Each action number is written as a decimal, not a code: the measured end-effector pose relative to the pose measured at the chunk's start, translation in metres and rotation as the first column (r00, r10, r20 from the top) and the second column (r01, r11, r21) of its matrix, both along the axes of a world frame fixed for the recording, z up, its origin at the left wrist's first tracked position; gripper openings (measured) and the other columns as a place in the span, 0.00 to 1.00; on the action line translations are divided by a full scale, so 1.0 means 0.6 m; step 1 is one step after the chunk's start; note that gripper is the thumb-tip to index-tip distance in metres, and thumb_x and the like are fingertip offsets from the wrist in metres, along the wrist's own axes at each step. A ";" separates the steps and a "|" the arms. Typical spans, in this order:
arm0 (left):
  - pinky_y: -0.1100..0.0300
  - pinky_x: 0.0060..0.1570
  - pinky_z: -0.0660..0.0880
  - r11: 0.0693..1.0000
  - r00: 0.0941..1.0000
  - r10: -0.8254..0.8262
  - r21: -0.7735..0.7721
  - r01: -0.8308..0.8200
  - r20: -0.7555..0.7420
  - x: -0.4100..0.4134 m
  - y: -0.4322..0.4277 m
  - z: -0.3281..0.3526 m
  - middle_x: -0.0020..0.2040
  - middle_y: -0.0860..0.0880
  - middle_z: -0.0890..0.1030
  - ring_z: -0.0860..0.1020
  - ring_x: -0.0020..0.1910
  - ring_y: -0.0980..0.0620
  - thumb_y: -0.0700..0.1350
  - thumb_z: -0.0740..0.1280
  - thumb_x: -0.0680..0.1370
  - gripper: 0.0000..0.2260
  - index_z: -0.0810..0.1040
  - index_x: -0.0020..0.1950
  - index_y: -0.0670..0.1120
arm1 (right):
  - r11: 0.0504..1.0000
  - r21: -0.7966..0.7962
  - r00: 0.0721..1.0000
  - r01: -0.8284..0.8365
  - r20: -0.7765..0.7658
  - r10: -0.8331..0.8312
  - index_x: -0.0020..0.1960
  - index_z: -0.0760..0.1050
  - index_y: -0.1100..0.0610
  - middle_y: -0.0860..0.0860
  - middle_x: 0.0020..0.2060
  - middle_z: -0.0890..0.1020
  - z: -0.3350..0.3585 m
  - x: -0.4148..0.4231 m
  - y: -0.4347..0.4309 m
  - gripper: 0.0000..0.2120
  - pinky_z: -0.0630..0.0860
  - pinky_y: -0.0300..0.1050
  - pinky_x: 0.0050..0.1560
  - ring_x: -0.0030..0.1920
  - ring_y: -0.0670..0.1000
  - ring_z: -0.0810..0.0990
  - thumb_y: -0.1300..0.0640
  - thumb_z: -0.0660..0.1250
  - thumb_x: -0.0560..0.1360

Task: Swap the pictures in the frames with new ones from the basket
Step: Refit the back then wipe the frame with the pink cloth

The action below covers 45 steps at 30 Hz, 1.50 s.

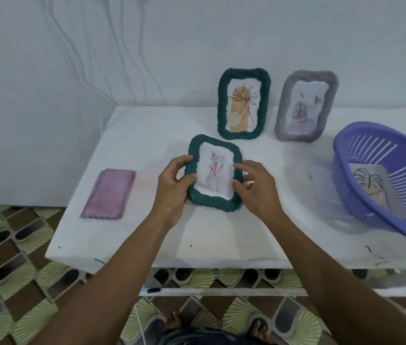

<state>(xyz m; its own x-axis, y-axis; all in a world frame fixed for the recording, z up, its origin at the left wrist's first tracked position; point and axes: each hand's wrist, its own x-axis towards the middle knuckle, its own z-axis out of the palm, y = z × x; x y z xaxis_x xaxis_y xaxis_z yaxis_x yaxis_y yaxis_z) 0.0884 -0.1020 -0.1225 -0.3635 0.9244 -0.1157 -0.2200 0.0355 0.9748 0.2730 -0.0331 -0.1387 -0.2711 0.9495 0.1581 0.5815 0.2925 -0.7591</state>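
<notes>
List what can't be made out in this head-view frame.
- Back of the held green frame: faces away; left hand and right hand cover its sides.
- Purple basket: cut off by the right edge; its wall partly hides the picture inside.
- Grey frame picture: blurred, drawing unclear.

Frame (213, 174) in my hands felt like rough, matt braided yarn; picture (213, 175) inside was matt paper. Basket (381, 175) looked smooth, slightly glossy plastic. Pink cloth (108, 194) was soft, matt. Table (147, 135) was matt white.
</notes>
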 end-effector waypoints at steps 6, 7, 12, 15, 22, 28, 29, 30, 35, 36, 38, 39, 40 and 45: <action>0.53 0.63 0.71 0.968 0.541 -0.233 -0.137 0.212 -0.808 0.010 0.035 -0.045 0.64 0.51 0.76 0.71 0.62 0.51 0.49 0.69 0.76 0.24 0.70 0.72 0.50 | 0.997 0.008 0.977 0.081 0.195 -0.081 0.65 0.76 0.51 0.49 0.70 0.70 -0.002 0.071 0.018 0.20 0.71 0.43 0.66 0.63 0.49 0.74 0.54 0.72 0.74; 0.50 0.63 0.69 0.962 0.436 -0.245 -0.163 0.219 -0.866 0.009 0.039 -0.051 0.64 0.50 0.76 0.69 0.63 0.49 0.54 0.67 0.75 0.26 0.69 0.72 0.49 | 0.998 0.001 0.971 0.068 0.231 -0.066 0.65 0.75 0.51 0.48 0.70 0.70 -0.005 0.076 0.020 0.20 0.70 0.44 0.67 0.64 0.50 0.74 0.53 0.71 0.74; 0.50 0.62 0.63 0.974 0.216 -0.185 -0.150 0.170 -0.959 0.012 0.033 -0.079 0.64 0.50 0.70 0.62 0.66 0.48 0.62 0.57 0.74 0.28 0.71 0.71 0.51 | 0.998 0.057 0.940 0.004 0.341 -0.023 0.65 0.76 0.50 0.48 0.69 0.72 -0.026 0.092 0.019 0.19 0.64 0.50 0.69 0.67 0.52 0.69 0.49 0.69 0.75; 0.48 0.64 0.62 0.982 0.158 -0.141 -0.118 0.146 -0.977 0.012 0.029 -0.089 0.66 0.48 0.68 0.61 0.68 0.47 0.62 0.57 0.75 0.27 0.71 0.70 0.52 | 0.993 0.117 0.947 0.000 0.319 -0.038 0.62 0.78 0.49 0.48 0.67 0.74 -0.038 0.097 0.016 0.16 0.61 0.52 0.65 0.67 0.52 0.68 0.49 0.68 0.75; 0.48 0.66 0.63 0.975 0.113 -0.171 -0.151 0.165 -0.979 0.009 0.023 -0.083 0.69 0.50 0.68 0.61 0.70 0.47 0.62 0.54 0.76 0.27 0.70 0.71 0.52 | 0.987 0.158 0.926 -0.017 0.375 -0.044 0.67 0.73 0.50 0.49 0.67 0.74 -0.049 0.097 0.017 0.20 0.61 0.52 0.62 0.66 0.53 0.68 0.49 0.66 0.76; 0.46 0.68 0.64 0.993 0.057 -0.091 -0.086 0.083 -0.994 -0.089 -0.014 -0.056 0.68 0.45 0.75 0.69 0.70 0.43 0.57 0.55 0.79 0.25 0.72 0.70 0.45 | 0.987 0.163 0.910 -0.013 0.411 -0.056 0.68 0.72 0.50 0.49 0.69 0.73 -0.055 0.101 0.021 0.20 0.61 0.54 0.64 0.68 0.54 0.67 0.49 0.64 0.77; 0.45 0.68 0.65 0.996 0.043 -0.087 -0.085 0.036 -0.995 -0.116 -0.024 -0.050 0.68 0.44 0.76 0.70 0.69 0.42 0.55 0.55 0.78 0.24 0.72 0.69 0.44 | 0.986 0.164 0.906 -0.009 0.419 -0.062 0.68 0.72 0.50 0.50 0.69 0.73 -0.056 0.100 0.022 0.20 0.61 0.54 0.65 0.68 0.54 0.68 0.49 0.63 0.77; 0.43 0.68 0.65 0.996 0.023 -0.090 -0.090 -0.018 -0.996 -0.143 -0.035 -0.045 0.67 0.44 0.76 0.70 0.70 0.42 0.55 0.55 0.78 0.24 0.73 0.69 0.43 | 0.985 0.170 0.903 -0.003 0.424 -0.070 0.68 0.72 0.50 0.50 0.69 0.73 -0.056 0.099 0.021 0.20 0.61 0.55 0.65 0.68 0.55 0.68 0.49 0.63 0.77; 0.39 0.67 0.64 0.956 -0.053 -0.248 -0.235 -0.177 -0.967 -0.244 -0.085 -0.048 0.73 0.44 0.68 0.65 0.72 0.40 0.59 0.51 0.77 0.28 0.68 0.73 0.47 | 0.976 0.219 0.920 -0.004 0.383 -0.082 0.66 0.74 0.53 0.53 0.67 0.75 -0.060 0.093 0.017 0.21 0.63 0.58 0.63 0.66 0.58 0.70 0.48 0.61 0.76; 0.38 0.67 0.64 0.946 -0.047 -0.290 -0.279 -0.162 -0.956 -0.252 -0.090 -0.057 0.75 0.44 0.66 0.63 0.73 0.40 0.60 0.49 0.77 0.29 0.65 0.75 0.49 | 0.975 0.220 0.921 -0.006 0.380 -0.080 0.66 0.74 0.53 0.53 0.66 0.75 -0.059 0.093 0.016 0.22 0.63 0.59 0.62 0.66 0.58 0.70 0.47 0.59 0.74; 0.39 0.68 0.64 0.944 -0.051 -0.318 -0.311 -0.113 -0.947 -0.262 -0.094 -0.076 0.76 0.43 0.64 0.62 0.74 0.40 0.62 0.45 0.80 0.29 0.60 0.77 0.50 | 0.975 0.224 0.923 -0.013 0.377 -0.074 0.66 0.74 0.53 0.54 0.66 0.75 -0.056 0.091 0.014 0.24 0.64 0.59 0.62 0.66 0.59 0.70 0.46 0.58 0.73; 0.40 0.69 0.65 0.948 -0.051 -0.310 -0.304 -0.098 -0.949 -0.263 -0.094 -0.080 0.76 0.42 0.64 0.62 0.74 0.39 0.61 0.46 0.80 0.28 0.59 0.76 0.50 | 0.974 0.225 0.923 -0.015 0.377 -0.073 0.66 0.74 0.53 0.54 0.66 0.75 -0.056 0.091 0.013 0.24 0.63 0.59 0.62 0.66 0.59 0.70 0.46 0.57 0.73; 0.41 0.69 0.65 0.953 -0.050 -0.294 -0.289 -0.084 -0.954 -0.261 -0.092 -0.082 0.75 0.41 0.65 0.64 0.74 0.39 0.59 0.47 0.81 0.26 0.59 0.76 0.49 | 0.974 0.227 0.923 -0.015 0.377 -0.074 0.66 0.74 0.53 0.54 0.67 0.75 -0.056 0.091 0.012 0.24 0.64 0.59 0.62 0.66 0.59 0.70 0.46 0.57 0.73; 0.42 0.69 0.67 0.978 -0.055 -0.198 -0.201 0.062 -0.979 -0.212 -0.078 -0.082 0.73 0.41 0.68 0.66 0.72 0.38 0.54 0.52 0.81 0.24 0.64 0.75 0.47 | 0.977 0.211 0.927 -0.017 0.369 -0.064 0.67 0.74 0.52 0.54 0.67 0.75 -0.060 0.092 0.015 0.24 0.63 0.58 0.62 0.65 0.58 0.70 0.46 0.58 0.74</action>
